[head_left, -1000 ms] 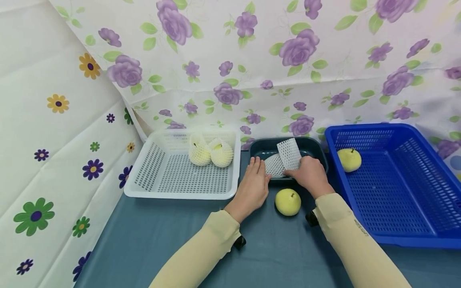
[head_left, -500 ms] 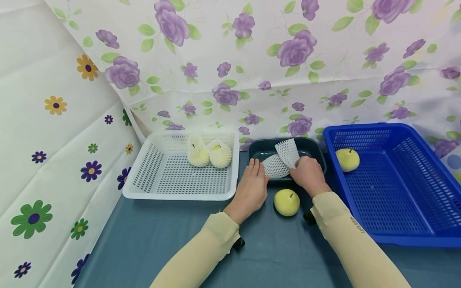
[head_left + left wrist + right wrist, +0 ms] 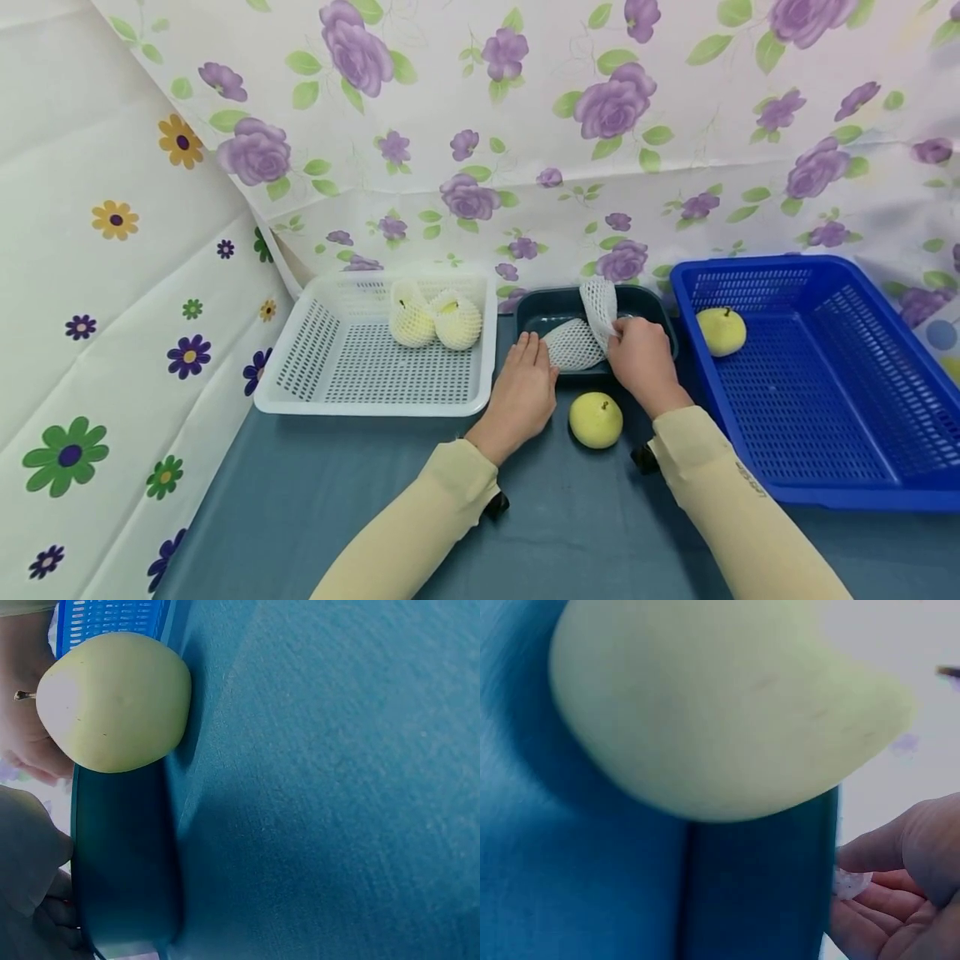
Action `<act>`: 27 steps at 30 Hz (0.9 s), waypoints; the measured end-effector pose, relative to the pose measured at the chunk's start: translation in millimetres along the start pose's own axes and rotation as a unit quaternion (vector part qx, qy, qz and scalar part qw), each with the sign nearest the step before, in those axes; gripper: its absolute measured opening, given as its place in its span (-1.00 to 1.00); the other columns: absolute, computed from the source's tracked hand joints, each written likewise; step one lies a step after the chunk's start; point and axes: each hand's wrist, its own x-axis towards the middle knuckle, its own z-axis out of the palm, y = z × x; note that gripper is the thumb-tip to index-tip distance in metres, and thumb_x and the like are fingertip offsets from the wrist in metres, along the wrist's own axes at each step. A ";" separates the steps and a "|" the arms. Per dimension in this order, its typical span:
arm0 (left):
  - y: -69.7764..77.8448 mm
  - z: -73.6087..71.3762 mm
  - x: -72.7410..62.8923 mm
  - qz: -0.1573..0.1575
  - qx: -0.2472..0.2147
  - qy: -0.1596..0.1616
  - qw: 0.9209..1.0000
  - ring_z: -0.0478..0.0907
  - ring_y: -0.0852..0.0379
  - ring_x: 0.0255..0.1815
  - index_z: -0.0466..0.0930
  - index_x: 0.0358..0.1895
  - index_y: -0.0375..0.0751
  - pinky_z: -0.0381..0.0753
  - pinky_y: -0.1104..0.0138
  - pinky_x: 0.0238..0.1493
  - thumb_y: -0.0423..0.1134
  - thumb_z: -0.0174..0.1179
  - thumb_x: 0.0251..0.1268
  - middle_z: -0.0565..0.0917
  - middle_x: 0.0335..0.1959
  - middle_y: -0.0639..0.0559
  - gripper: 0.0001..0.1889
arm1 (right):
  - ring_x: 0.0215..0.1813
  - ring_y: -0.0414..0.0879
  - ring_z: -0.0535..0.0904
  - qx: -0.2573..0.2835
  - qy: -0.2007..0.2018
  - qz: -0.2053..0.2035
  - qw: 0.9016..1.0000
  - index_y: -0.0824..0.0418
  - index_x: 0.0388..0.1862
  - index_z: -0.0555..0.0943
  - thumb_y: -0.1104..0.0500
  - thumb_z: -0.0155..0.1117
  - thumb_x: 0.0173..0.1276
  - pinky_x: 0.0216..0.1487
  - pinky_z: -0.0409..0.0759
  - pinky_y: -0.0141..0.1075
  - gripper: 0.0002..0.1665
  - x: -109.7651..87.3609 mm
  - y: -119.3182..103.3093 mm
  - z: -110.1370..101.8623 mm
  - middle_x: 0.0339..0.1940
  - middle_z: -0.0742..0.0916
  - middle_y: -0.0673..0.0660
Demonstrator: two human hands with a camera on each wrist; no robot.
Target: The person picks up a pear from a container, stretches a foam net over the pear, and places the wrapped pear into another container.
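- Now the foam net (image 3: 598, 312) stands up out of the right hand (image 3: 642, 358), its lower end pinched between thumb and fingers; a moment ago it leaned left, wider and flatter, and it has since narrowed and straightened.
- That suggests a firmer hold, with the net perhaps coming away from the one below, though whether they are fully apart I cannot tell.
- Just left of the grip, the other net (image 3: 572, 346) lies in the dark tray (image 3: 536, 310).
- Beyond that, the left hand (image 3: 521, 396) lies with straight fingers over the tray's near edge, gripping nothing visible.
- Nearer the person than the grip, a bare pear (image 3: 596, 420) sits on the table (image 3: 570, 525), just outside the tray.
- Right of the grip, the blue basket (image 3: 821, 417) holds another pear (image 3: 722, 332).
- Farther left, the white basket (image 3: 367, 408) holds two netted pears (image 3: 459, 323).
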 end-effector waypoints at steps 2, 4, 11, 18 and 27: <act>-0.4 0.0 1.0 0.003 0.002 0.002 1.000 -0.02 -0.07 0.52 0.15 0.41 -0.33 0.06 0.13 0.48 -0.03 -0.31 0.53 0.15 0.45 -0.23 -0.45 | -0.22 0.07 0.67 0.008 0.008 -0.007 1.000 0.30 0.08 0.59 0.23 0.10 0.35 -0.27 0.66 -0.07 -0.65 -1.9 -6.2 -4.4 -0.09 0.71 0.28; -1.0 -0.7 1.6 0.006 0.002 0.001 1.000 0.00 -0.08 0.51 0.16 0.40 -0.33 0.07 0.13 0.48 -0.03 -0.30 0.53 0.17 0.45 -0.23 -0.45 | -0.27 0.05 0.68 0.014 0.016 -0.015 1.000 0.29 0.08 0.59 0.21 0.11 0.36 -0.35 0.66 -0.11 -0.65 -4.5 -12.7 -10.1 -0.12 0.72 0.28; -2.2 -7.2 3.3 0.010 -0.014 -0.003 1.000 0.02 -0.10 0.50 0.19 0.38 -0.35 0.09 0.11 0.47 -0.05 -0.24 0.51 0.20 0.43 -0.25 -0.45 | -0.39 -0.04 0.67 0.060 0.030 -0.051 0.996 0.21 0.10 0.59 0.15 0.15 0.36 -0.55 0.57 -0.30 -0.63 -17.4 -29.9 -34.4 -0.18 0.74 0.22; 0.7 -21.4 -0.9 0.017 -0.092 0.017 0.995 -0.01 -0.04 0.52 0.14 0.42 -0.23 0.10 0.10 0.46 -0.04 -0.16 0.49 0.14 0.46 -0.19 -0.45 | -0.22 -0.04 0.69 0.083 0.014 -0.080 0.993 0.10 0.17 0.55 0.06 0.17 0.36 -0.36 0.65 -0.19 -0.58 -37.3 -31.0 -55.1 -0.13 0.75 0.13; 11.6 -69.9 -14.3 0.026 -0.260 0.142 0.955 0.25 0.13 0.40 0.14 0.42 -0.01 0.42 0.19 0.28 0.08 -0.16 0.46 0.26 0.41 0.02 -0.46 | -0.15 -0.05 0.68 0.108 -0.031 -0.095 0.989 0.00 0.24 0.48 0.07 0.16 0.38 -0.19 0.66 -0.12 -0.56 -66.6 -24.9 -72.3 -0.13 0.74 0.09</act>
